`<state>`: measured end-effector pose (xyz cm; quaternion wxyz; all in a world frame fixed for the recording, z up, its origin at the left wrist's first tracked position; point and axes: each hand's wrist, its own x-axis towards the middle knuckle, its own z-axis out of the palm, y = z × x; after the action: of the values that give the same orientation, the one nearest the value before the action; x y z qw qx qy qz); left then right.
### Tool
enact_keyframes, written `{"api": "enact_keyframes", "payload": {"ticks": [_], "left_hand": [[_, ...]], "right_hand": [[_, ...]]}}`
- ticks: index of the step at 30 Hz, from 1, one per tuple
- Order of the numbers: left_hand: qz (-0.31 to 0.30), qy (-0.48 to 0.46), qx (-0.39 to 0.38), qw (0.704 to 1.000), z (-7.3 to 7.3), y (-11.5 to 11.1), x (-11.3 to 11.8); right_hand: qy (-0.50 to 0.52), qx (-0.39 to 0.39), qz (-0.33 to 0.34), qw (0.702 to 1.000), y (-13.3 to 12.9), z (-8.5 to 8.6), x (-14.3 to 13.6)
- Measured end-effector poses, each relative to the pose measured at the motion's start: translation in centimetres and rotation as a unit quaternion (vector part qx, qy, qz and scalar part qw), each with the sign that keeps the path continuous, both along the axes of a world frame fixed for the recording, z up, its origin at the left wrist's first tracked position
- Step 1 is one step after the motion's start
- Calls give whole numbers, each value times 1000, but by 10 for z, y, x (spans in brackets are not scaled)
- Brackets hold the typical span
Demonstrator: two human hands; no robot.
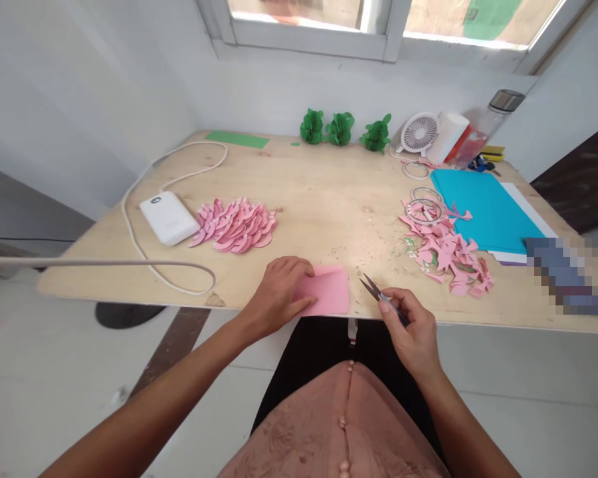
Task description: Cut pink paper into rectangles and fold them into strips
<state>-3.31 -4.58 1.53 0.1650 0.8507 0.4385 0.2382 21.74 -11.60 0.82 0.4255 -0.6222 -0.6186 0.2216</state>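
A pink piece of paper (331,291) lies at the table's front edge, its left part under my left hand (282,292). The thumb and fingers of that hand close on the paper's left side. My right hand (412,325) is wrapped round a small pair of scissors (372,289), whose narrow blades point up and left towards the paper without touching it. A heap of cut pink petal shapes (236,226) rests behind and left of my left hand. Pink paper scraps (451,255) are piled behind and right of my right hand.
A white power bank (168,218) with a looping white cable (129,222) is at the left. Along the back stand green paper figures (339,129), a small fan (420,134) and a bottle (483,129). Blue sheets (493,209) lie at the right, near a pixelated object (565,275).
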Motion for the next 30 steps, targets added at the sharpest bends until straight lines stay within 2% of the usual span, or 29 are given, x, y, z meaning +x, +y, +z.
{"api": "enact_keyframes", "payload": {"ticks": [4,8,11,13,16,19,20,21,23,24,27,30], "left_hand": [[42,-76,-29,996,4,2,0],[110,-183,-91,973,16,16,-2],[157,-183,-28,970,23,35,1],[133,-100,-14,986,26,48,5],[98,-43,-20,994,25,58,12],[114,-15,31,993,19,47,16],[99,31,75,992,17,39,15],[58,75,98,991,14,32,13],[-47,148,77,985,6,17,9],[-75,173,58,980,3,12,6],[-95,206,38,973,-7,9,-1],[-94,209,49,972,-11,16,-2]], "right_hand": [[40,-27,-6,999,2,-5,0],[88,-41,-29,995,3,-8,2],[113,-50,-37,992,4,-10,3],[115,-56,-39,991,5,-11,2],[115,-61,-40,991,4,-11,2],[114,-62,-40,991,3,-11,1],[112,-62,-41,991,3,-11,0],[111,-62,-40,991,3,-11,0],[104,-60,-39,992,3,-10,-1],[100,-58,-39,993,3,-10,-2],[90,-56,-37,994,2,-10,-2],[92,-56,-35,994,2,-10,-2]]}}
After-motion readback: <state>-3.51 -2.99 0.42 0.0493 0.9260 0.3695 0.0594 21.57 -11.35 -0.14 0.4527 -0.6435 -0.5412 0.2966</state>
